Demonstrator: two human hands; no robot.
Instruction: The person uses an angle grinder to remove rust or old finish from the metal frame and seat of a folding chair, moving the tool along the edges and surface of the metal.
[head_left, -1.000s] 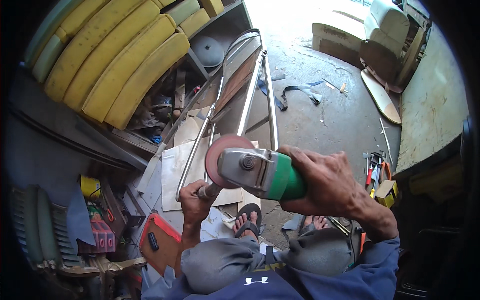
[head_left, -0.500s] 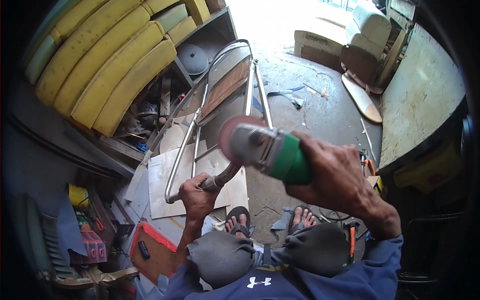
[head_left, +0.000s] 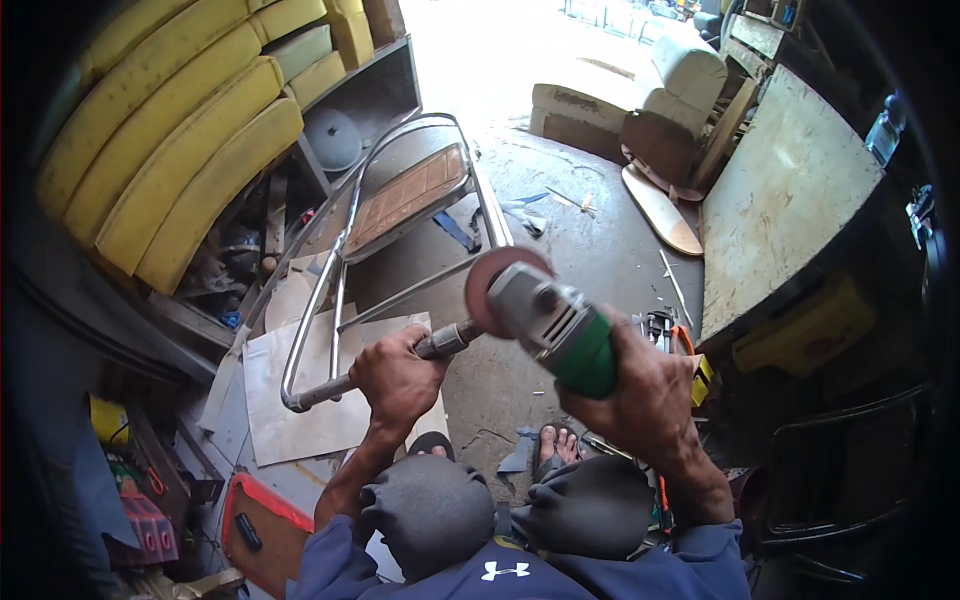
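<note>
My left hand [head_left: 400,372] is closed around a metal tube at the near end of a tubular chair frame [head_left: 322,300]. A brown panel [head_left: 415,200] sits inside the frame's far part. My right hand [head_left: 640,385] grips a green and grey angle grinder [head_left: 572,345] by its body. The grinder's reddish disc [head_left: 500,285] is at the tube's free end, just right of my left hand. Whether disc and tube touch, I cannot tell.
Yellow cushions [head_left: 190,150] are stacked at the upper left. A flat pale sheet [head_left: 335,385] lies on the floor under the frame. A large board [head_left: 790,200] leans at the right, near a pale seat [head_left: 685,80]. A red-edged board [head_left: 265,535] lies at lower left.
The view has shifted right. The chair frame has turned, so its panel faces up more and the tube in my left hand lies flatter. The grinder has tilted further downward to the right.
</note>
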